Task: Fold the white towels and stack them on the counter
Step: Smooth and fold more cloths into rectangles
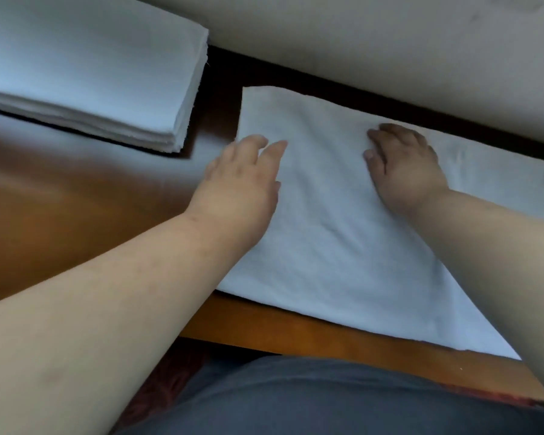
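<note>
A white towel (pixel 333 246) lies flat on a brown wooden counter (pixel 60 208), near its front edge. The left hand (pixel 242 180) and right hand (pixel 405 171) both rest on it, palms down, fingers straight, gripping nothing. A stack of folded towels (pixel 88 73) (also white) sits to the left, apart from it.

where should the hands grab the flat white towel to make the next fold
Probably at its left short edge. The towel lies flat and smoothed on the counter, with its far-left corner bare and free. The left hand already rests at that edge, so its fingers could pinch there and carry it rightward, while the right hand presses the middle. The right end runs out of view.
</note>
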Motion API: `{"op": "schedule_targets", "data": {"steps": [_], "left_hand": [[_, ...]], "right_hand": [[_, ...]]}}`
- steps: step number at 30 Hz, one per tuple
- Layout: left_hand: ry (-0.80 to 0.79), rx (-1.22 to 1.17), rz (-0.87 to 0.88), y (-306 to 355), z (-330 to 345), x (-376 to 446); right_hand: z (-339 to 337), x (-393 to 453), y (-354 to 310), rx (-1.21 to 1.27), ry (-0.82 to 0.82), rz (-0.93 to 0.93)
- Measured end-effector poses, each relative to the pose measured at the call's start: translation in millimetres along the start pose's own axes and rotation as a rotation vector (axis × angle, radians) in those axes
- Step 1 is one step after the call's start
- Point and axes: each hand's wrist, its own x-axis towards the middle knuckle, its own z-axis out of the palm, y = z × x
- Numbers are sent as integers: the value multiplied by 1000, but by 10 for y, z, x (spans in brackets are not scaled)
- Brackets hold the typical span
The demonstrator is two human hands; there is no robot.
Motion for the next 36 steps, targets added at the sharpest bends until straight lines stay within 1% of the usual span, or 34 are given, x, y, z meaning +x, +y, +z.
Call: {"op": "schedule_targets", "data": {"steps": [1,2,3,5,7,8,10,11,12,13,14,15,16,18,19,21,24,25,27,28,30,31,32,34,35,36], "left_hand": [[-57,5,107,94,82,108],[-153,35,170,182,179,195],[-271,96,191,242,278,255],[-462,256,173,281,439,309],[-527,303,146,280,468,309],[-542,295,124,290,443,316],[-532,281,91,362,379,373],[-489,273,115,429,344,402],[-420,252,189,513,328,429],[-351,230,294,601,347,466],[-312,223,395,686,398,517],[-315,240,458,748,457,584],[-352,282,465,774,526,666],[-434,393,362,727,685,860],[-445,425,312,678,736,962],[-454,446,280,624,737,1145],[-550,502,236,732,648,1244],[-546,510,205,793,648,1243],[-456,449,201,1033,688,1164],[-412,399,265,1207,731,1061],[-346,304,467,1585,911,786],[-358,289,531,1770,1029,659],[-402,300,540,1932,1129,560],[-506,371,433,2110,1273,496],[-512,392,377,2153,1295,529],[-476,402,346,2201,1283,594]], "right_hand": [[69,-26,40,-36,-51,-18],[115,6,64,-56,-87,-33],[147,87,84,-64,-110,-38],[152,305,132,-57,-169,-18],[81,429,163,30,-224,31],[33,401,172,109,-202,63],[-54,116,186,264,-42,120],[-74,-150,185,308,40,141],[-64,-474,187,330,90,157],[-15,-827,205,343,104,181],[53,-1194,252,334,83,223],[130,-1541,333,301,21,278],[209,-1853,444,242,-74,327],[340,-2329,731,80,-254,350],[376,-2478,863,21,-293,324],[379,-2619,1029,-22,-317,270],[295,-2638,1059,52,-327,250],[251,-2610,1053,92,-305,270],[130,-2539,1095,215,-213,329],[82,-2516,1151,260,-159,354],[56,-2515,1365,257,-53,411],[57,-2534,1531,255,-13,464],[57,-2569,1731,261,18,541],[43,-2679,2184,270,42,732],[20,-2738,2413,286,52,833],[-15,-2795,2629,323,79,932]]}}
